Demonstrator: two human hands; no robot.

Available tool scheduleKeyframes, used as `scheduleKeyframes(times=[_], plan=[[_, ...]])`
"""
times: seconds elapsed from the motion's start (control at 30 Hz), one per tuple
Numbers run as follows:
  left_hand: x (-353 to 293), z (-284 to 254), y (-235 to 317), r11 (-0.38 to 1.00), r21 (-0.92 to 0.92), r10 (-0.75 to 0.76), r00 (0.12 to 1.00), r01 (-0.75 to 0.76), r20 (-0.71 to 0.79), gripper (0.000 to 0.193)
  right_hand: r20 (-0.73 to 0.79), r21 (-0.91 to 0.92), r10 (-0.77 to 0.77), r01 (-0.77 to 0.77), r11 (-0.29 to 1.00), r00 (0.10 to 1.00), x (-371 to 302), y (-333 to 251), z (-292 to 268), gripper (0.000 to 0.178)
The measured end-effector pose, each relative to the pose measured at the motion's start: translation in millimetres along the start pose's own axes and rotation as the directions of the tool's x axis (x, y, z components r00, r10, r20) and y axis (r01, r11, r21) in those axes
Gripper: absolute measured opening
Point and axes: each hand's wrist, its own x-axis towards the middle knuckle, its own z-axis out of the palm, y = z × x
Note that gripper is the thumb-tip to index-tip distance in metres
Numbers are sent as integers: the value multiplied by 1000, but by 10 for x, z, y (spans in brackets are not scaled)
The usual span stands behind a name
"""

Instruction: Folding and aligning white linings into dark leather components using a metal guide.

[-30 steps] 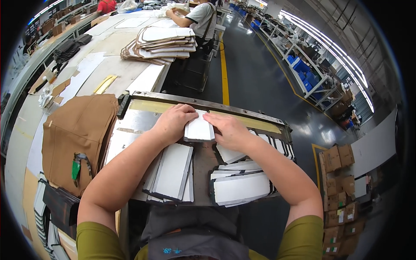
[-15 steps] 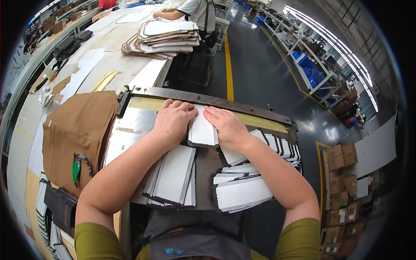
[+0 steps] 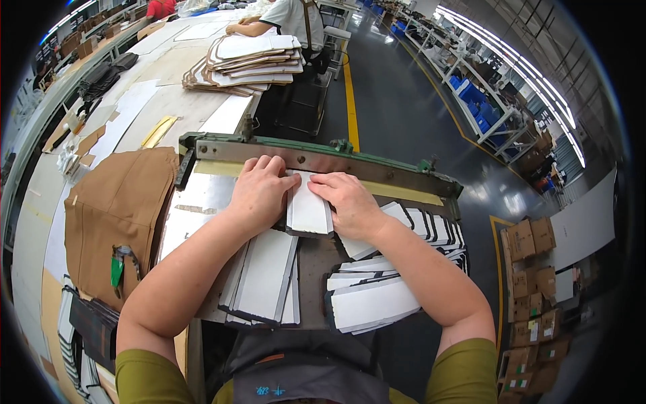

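Observation:
A small white rectangular panel (image 3: 309,210) with dark edges lies on the metal plate, its far end at the long metal bar (image 3: 301,160). My left hand (image 3: 259,192) grips its left edge, fingers bent and thumb on the far part. From the right side, my right hand (image 3: 348,204) holds it with fingers laid over the top. The far edge is partly hidden by my fingers. Near me sits a stack of similar panels (image 3: 268,279) on the left. Another pile of panels (image 3: 373,306) fans out beneath my right forearm.
Brown fabric pieces (image 3: 114,215) with a green-handled tool (image 3: 118,269) lie to the left. Dark folded pieces (image 3: 94,326) rest at lower left. Beyond stand stacked white-and-brown sheets (image 3: 252,60) and a person (image 3: 296,23). Cardboard boxes (image 3: 531,296) stand right of the bench.
The metal bar has tipped so that its green frame now shows along the top. Both hands and the panel have shifted slightly toward me.

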Motion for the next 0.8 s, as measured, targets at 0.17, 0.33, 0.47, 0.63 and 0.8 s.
scheduleKeyframes(times=[0.17, 0.33, 0.47, 0.63, 0.8], plan=[[35, -27, -23, 999, -13, 54, 996, -53, 73, 32, -33, -12, -17, 16, 1000, 999, -15, 18, 4, 38], [48, -42, -8, 999, -34, 19, 992, -15, 127, 29, 14, -18, 55, -55, 998, 998, 35, 12, -105, 40], [69, 14, -46, 997, -64, 51, 997, -48, 55, 25, -17, -115, 85, -86, 990, 996, 19, 60, -122, 34], [135, 91, -134, 768, -589, -277, 960, 252, 50, 32, -322, 360, 348, -226, 905, 880, 154, 92, -343, 18], [120, -76, 18, 981, -188, -133, 891, 55, -435, 72, -370, -191, -63, -9, 982, 927, 163, -66, -548, 11]])
